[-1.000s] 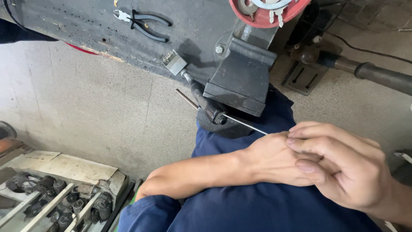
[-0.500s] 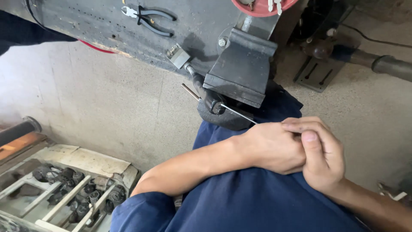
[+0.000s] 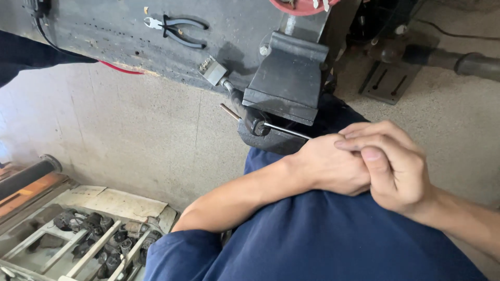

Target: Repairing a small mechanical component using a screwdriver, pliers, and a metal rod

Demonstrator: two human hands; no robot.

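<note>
Steel vise handle (image 3: 284, 129) by clasped R hand (image 3: 390, 164) & L hand (image 3: 328, 166).

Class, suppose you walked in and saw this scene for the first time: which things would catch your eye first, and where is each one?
First, the two hands clasped together right of centre, the right hand laid over the left hand against a dark blue garment. Just above them a dark vise juts from the workbench edge, its thin handle bar reaching toward the hands. Black-handled pliers lie on the bench at top, and a tray of sockets sits bottom left.
</note>
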